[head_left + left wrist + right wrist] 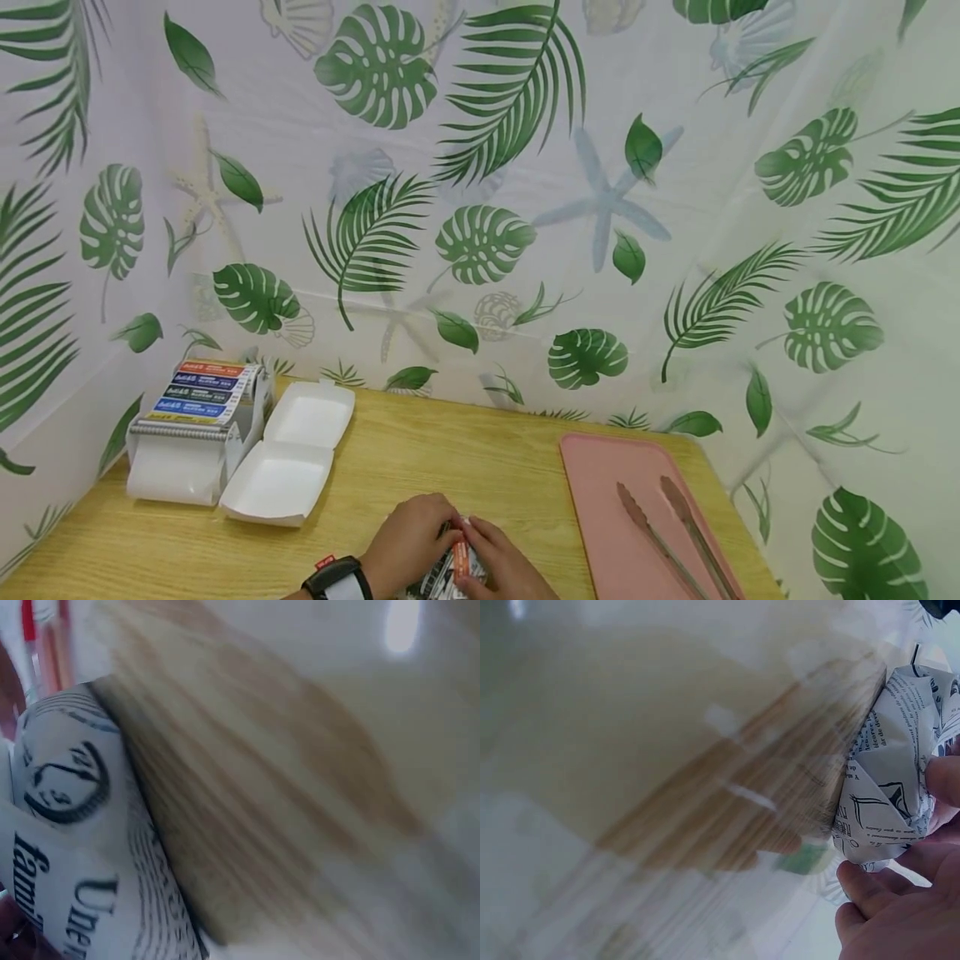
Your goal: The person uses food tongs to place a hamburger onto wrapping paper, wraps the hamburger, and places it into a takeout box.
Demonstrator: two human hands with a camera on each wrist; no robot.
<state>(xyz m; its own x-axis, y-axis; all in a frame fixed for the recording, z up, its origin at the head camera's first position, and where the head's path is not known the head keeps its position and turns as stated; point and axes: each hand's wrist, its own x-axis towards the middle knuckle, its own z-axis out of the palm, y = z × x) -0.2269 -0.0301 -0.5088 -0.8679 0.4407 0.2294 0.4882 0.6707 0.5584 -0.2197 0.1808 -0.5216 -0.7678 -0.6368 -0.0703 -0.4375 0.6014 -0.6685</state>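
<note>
A packet wrapped in black-and-white newsprint paper (444,577) is low in the middle of the head view, between my two hands. An orange label (461,560) lies across its top. My left hand (411,540) grips the packet from the left, its fingertips at the label's upper end. My right hand (504,568) holds the other side, with the thumb on the paper. The right wrist view shows the folded wrapper (889,780) with fingers around its side and end. In the left wrist view the printed paper (82,847) hides most of the left hand. Whatever is inside the wrapper is hidden.
A label dispenser (247,433) with several coloured label rolls stands at the left. Beside it lies an open white clamshell box (277,483). On the right, a pink tray (600,508) bears metal tongs (693,525). Leaf-patterned sheeting (495,333) hangs behind the wooden table (435,450).
</note>
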